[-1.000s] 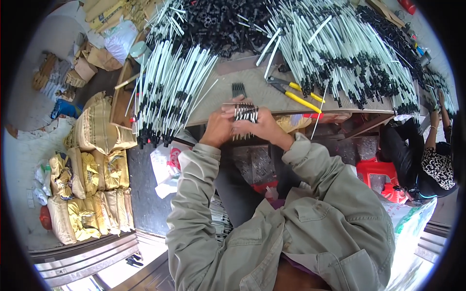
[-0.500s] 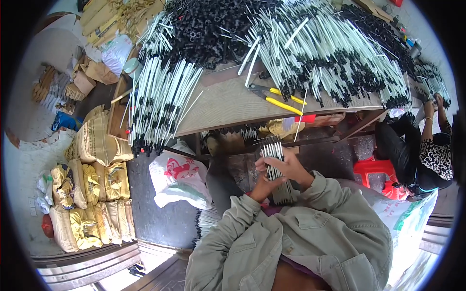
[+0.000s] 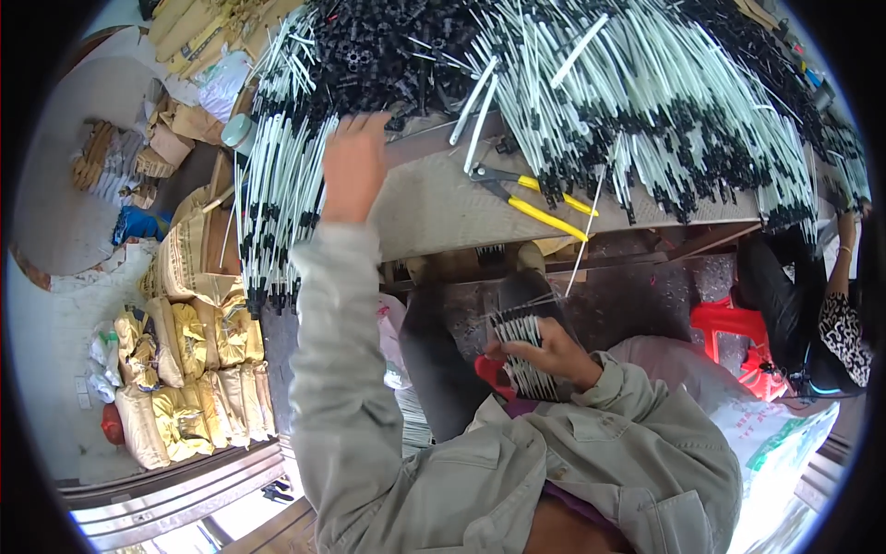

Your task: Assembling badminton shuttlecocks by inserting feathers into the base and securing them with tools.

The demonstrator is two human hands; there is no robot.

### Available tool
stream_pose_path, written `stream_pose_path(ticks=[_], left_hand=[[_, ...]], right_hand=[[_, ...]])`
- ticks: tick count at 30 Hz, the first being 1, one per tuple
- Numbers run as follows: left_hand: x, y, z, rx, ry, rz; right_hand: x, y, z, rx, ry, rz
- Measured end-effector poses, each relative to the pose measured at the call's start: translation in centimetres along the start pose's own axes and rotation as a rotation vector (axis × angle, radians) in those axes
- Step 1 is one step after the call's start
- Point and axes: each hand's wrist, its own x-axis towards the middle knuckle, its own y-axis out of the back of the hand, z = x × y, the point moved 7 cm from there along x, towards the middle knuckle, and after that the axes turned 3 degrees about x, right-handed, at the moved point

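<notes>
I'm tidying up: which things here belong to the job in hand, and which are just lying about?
Job in hand:
thin black-and-white rods in the right hand
white rods with black fittings, piled near the left hand

Seemingly lying about:
yellow-handled pliers
red plastic stool
bulging tan sacks

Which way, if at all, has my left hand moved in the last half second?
Yes: judged against the yellow-handled pliers on the table, your left hand has moved up and left, from below them to their left.

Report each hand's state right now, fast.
Left hand: at the left pile of white rods; grip cannot be told.
Right hand: closed around a bundle of thin rods.
</notes>
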Motion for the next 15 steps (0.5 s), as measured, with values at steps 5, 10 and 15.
stream_pose_path(ticks=[5,10,15], left_hand=[[3.9,-6.8,-2.2,0.369,-0.280,-0.275],[4.6,-8.1,-2.2,0.359,-0.298,-0.382],[4.1,-7.8,-2.4,0.155,-0.316,-0.369]], right_hand=[[0.2,0.5,-0.3,0.014,0.005,0.016],[0.1,1.1,-1.0,-0.006,-0.002,0.015],[-0.1,0.8,-0.5,-0.012,0.018,0.025]])
